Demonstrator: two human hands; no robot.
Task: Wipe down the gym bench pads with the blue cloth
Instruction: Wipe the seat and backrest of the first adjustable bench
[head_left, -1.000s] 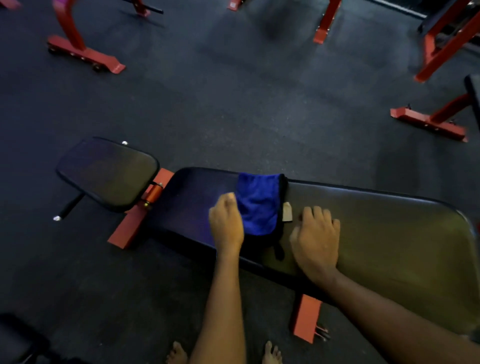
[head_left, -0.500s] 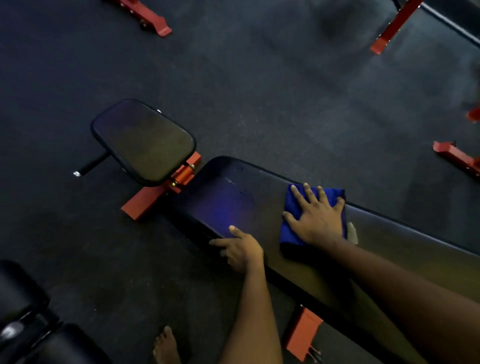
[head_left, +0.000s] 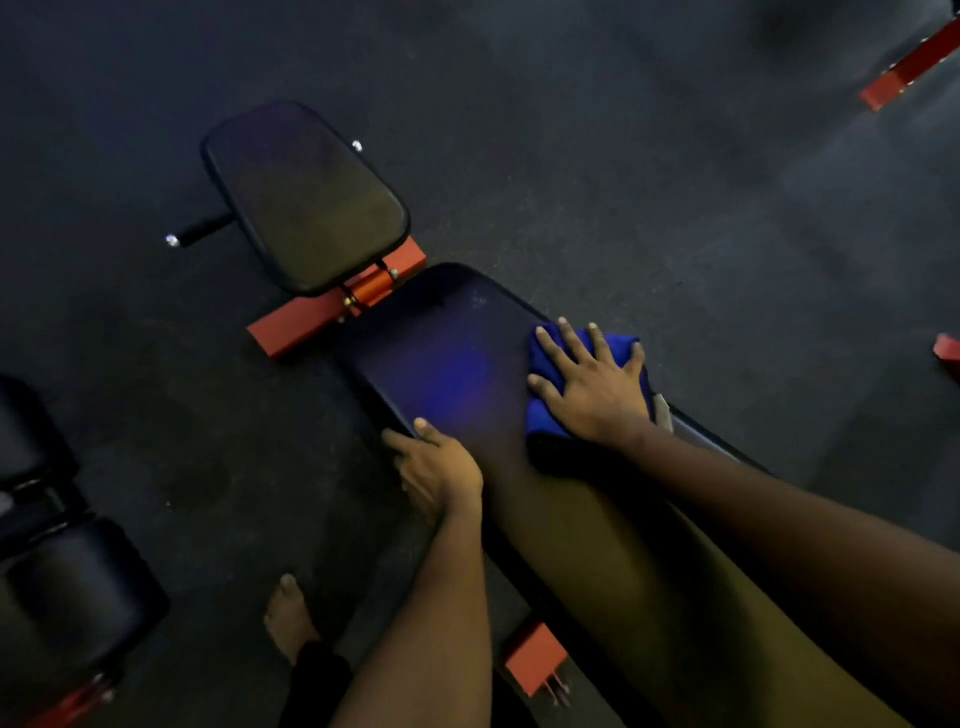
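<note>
Ahead of the blue cloth (head_left: 545, 415), the long pad (head_left: 597, 545) offers open surface up to its rounded far end. The right hand (head_left: 592, 387) lies flat on the cloth at the pad's far edge and the left hand (head_left: 441, 467) holds the near edge, leaving a narrow lane between them. Past the pad's end, a red crossbar (head_left: 306, 325) and an orange hinge (head_left: 371, 288) fill the gap before the seat pad (head_left: 306, 202). Another bench (head_left: 67, 587) stands well apart on the left, with open floor (head_left: 675, 182) between.
</note>
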